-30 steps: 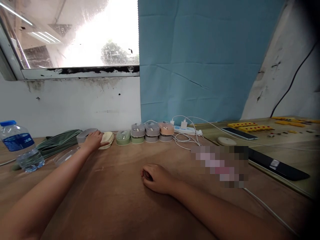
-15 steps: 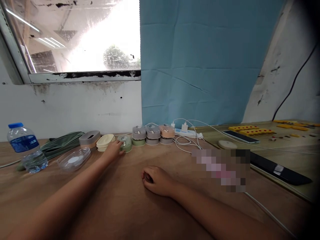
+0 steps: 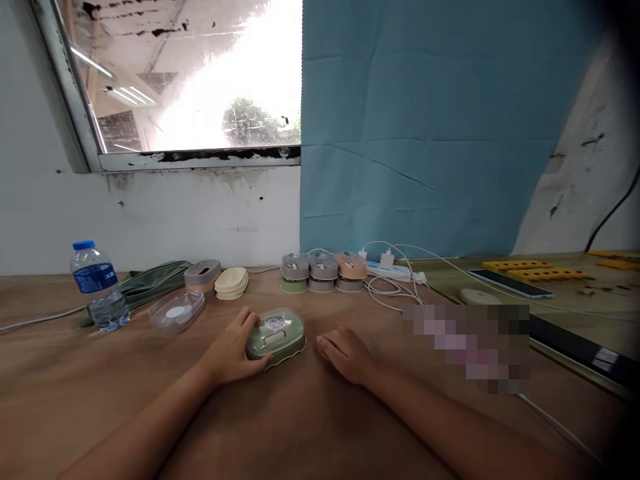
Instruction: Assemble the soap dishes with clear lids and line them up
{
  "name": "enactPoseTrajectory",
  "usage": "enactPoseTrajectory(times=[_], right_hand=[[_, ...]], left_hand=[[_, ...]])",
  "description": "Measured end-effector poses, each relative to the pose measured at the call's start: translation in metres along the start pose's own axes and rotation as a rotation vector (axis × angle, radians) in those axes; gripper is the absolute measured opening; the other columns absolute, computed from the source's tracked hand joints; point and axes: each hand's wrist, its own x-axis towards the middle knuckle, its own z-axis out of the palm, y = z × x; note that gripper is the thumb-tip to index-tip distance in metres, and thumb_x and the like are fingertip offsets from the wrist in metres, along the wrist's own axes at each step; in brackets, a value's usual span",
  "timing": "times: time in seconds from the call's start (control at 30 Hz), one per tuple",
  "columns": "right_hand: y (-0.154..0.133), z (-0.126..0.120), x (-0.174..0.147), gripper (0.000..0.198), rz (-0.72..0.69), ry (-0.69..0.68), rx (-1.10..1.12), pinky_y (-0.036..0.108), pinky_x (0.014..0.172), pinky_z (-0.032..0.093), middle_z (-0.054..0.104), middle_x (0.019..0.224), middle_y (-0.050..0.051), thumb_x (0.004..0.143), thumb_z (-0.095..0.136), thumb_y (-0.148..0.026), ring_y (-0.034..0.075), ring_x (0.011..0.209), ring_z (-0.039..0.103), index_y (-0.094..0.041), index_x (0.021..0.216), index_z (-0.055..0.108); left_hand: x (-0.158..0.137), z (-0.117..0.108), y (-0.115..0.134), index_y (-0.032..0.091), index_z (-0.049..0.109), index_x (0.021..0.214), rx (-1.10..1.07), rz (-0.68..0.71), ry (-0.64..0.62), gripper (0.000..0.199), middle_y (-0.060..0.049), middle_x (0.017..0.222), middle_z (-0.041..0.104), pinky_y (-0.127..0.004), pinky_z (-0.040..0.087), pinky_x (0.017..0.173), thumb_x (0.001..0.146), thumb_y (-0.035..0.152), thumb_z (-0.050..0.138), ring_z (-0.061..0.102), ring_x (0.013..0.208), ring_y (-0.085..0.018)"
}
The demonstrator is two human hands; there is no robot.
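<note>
A green oval lidded box (image 3: 284,341) with a round label and a small handle-like piece on top stands in the middle of the table. My left hand (image 3: 235,350) grips its left side, thumb at the near edge and fingers at the far edge. To the right of the box, a short gap away, my right hand (image 3: 345,353) rests on the table with its fingers curled in. Whether anything is inside those curled fingers is hidden.
Behind stand stacked lidded boxes (image 3: 323,270), cream oval pieces (image 3: 231,283) and a grey-and-tan box (image 3: 202,276). Left are a clear plastic tray (image 3: 177,312) and water bottle (image 3: 100,287). Right are a power strip (image 3: 395,270), white cables, a phone (image 3: 510,283) and a blurred-out patch.
My left hand has brought the green box from the back row toward me, to the table's middle. The right hand still rests curled. The whole view has shifted slightly.
</note>
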Motion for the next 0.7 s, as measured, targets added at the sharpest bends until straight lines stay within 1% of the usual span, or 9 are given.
enactPoseTrajectory(times=[0.1, 0.17, 0.37, 0.47, 0.53, 0.6, 0.7], right_hand=[[0.006, 0.004, 0.003, 0.033, 0.073, 0.024, -0.012, 0.022, 0.045, 0.017, 0.031, 0.043, -0.005, 0.073, 0.039, -0.020, 0.008, 0.043, 0.031, -0.016, 0.042, 0.031], [0.010, 0.007, 0.005, 0.032, 0.100, 0.036, -0.012, 0.022, 0.044, 0.015, 0.026, 0.043, -0.005, 0.070, 0.040, -0.020, 0.007, 0.042, 0.028, -0.017, 0.041, 0.027], [0.015, 0.009, 0.008, 0.031, 0.140, 0.064, 0.007, 0.022, 0.043, 0.014, 0.022, 0.044, -0.005, 0.068, 0.041, -0.022, 0.007, 0.041, 0.026, -0.017, 0.042, 0.024], [0.015, 0.008, 0.007, 0.030, 0.148, 0.082, 0.021, 0.022, 0.043, 0.015, 0.023, 0.044, -0.004, 0.067, 0.041, -0.022, 0.006, 0.041, 0.027, -0.017, 0.042, 0.026], [0.014, 0.008, 0.007, 0.029, 0.150, 0.097, 0.030, 0.021, 0.043, 0.015, 0.023, 0.045, -0.004, 0.066, 0.040, -0.022, 0.006, 0.042, 0.028, -0.017, 0.042, 0.027], [0.013, 0.007, 0.007, 0.028, 0.146, 0.109, 0.039, 0.021, 0.043, 0.016, 0.023, 0.045, -0.004, 0.066, 0.040, -0.022, 0.007, 0.043, 0.028, -0.017, 0.042, 0.027], [0.013, 0.005, 0.007, 0.027, 0.134, 0.120, 0.052, 0.020, 0.043, 0.017, 0.023, 0.045, -0.004, 0.066, 0.039, -0.022, 0.007, 0.043, 0.028, -0.017, 0.042, 0.026]], left_hand=[[0.000, 0.001, -0.003, 0.018, 0.045, 0.097, -0.058, -0.009, -0.008, 0.044, -0.003, 0.091, 0.043, -0.029, 0.043, 0.066, 0.062, 0.042, 0.059, 0.049, 0.076, -0.016], [0.000, 0.000, -0.005, 0.019, 0.045, 0.096, -0.103, -0.026, -0.001, 0.044, -0.003, 0.091, 0.043, -0.028, 0.043, 0.067, 0.061, 0.041, 0.061, 0.049, 0.076, -0.016], [0.000, 0.001, -0.008, 0.018, 0.045, 0.090, -0.235, -0.016, 0.015, 0.042, -0.003, 0.089, 0.045, -0.031, 0.042, 0.074, 0.059, 0.038, 0.066, 0.047, 0.083, -0.017], [0.000, 0.006, -0.005, 0.018, 0.045, 0.092, -0.381, -0.009, -0.014, 0.039, -0.003, 0.091, 0.048, -0.028, 0.042, 0.073, 0.066, 0.040, 0.061, 0.048, 0.083, -0.016], [0.001, 0.010, -0.003, 0.018, 0.045, 0.092, -0.465, -0.042, -0.032, 0.033, -0.003, 0.090, 0.050, -0.026, 0.042, 0.069, 0.072, 0.042, 0.055, 0.049, 0.080, -0.014], [0.002, 0.013, -0.001, 0.017, 0.046, 0.090, -0.488, -0.105, -0.024, 0.031, -0.002, 0.086, 0.051, -0.025, 0.042, 0.064, 0.075, 0.044, 0.051, 0.049, 0.076, -0.014], [0.004, 0.013, -0.005, 0.017, 0.048, 0.086, -0.463, -0.191, 0.041, 0.031, -0.002, 0.079, 0.053, -0.026, 0.041, 0.064, 0.079, 0.046, 0.045, 0.050, 0.072, -0.014]])
